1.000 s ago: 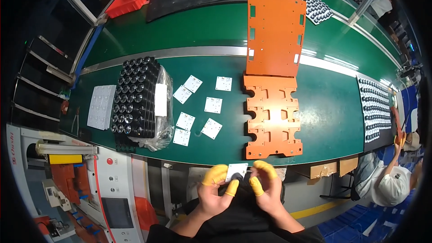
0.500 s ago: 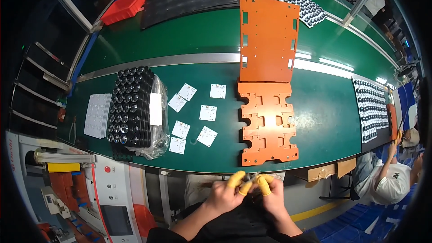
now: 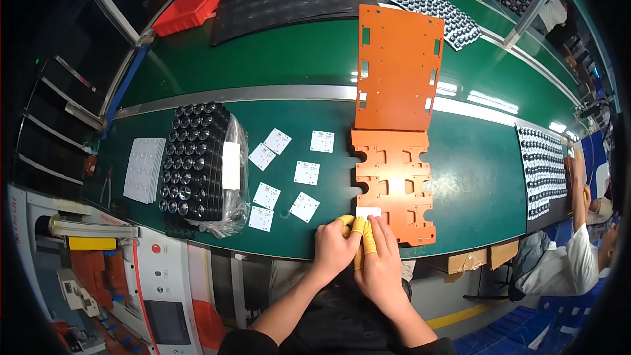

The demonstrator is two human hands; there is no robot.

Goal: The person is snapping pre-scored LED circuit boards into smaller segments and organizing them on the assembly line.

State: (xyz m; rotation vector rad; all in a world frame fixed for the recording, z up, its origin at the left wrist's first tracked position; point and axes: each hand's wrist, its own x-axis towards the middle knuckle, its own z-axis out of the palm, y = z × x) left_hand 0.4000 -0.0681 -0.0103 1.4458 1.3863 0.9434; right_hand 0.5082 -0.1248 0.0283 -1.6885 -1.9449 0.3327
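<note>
A small white circuit board (image 3: 368, 212) is at the near left corner of the orange fixture plate (image 3: 394, 184), its near edge under my fingertips. Yellow finger cots cover some fingers of both hands. My left hand (image 3: 336, 244) pinches at the board's near left side, fingers bent. Close beside it, my right hand (image 3: 381, 253) has its fingers drawn together over the board's near edge. The fingers hide that edge, so I cannot tell whether the board touches the fixture. An orange lid (image 3: 399, 66) stands raised at the fixture's far end.
Several loose white boards (image 3: 307, 172) lie left of the fixture. Beyond them are stacked black lens trays (image 3: 197, 164) in clear plastic and a pile of white panels (image 3: 143, 169). A lens-covered panel (image 3: 542, 171) lies at right, near another person (image 3: 568, 256). A red bin (image 3: 186, 12) sits far left.
Both hands have moved up and forward from below the table edge to the fixture's near left corner. The white board now shows at the fingertips. The other person's arm has shifted.
</note>
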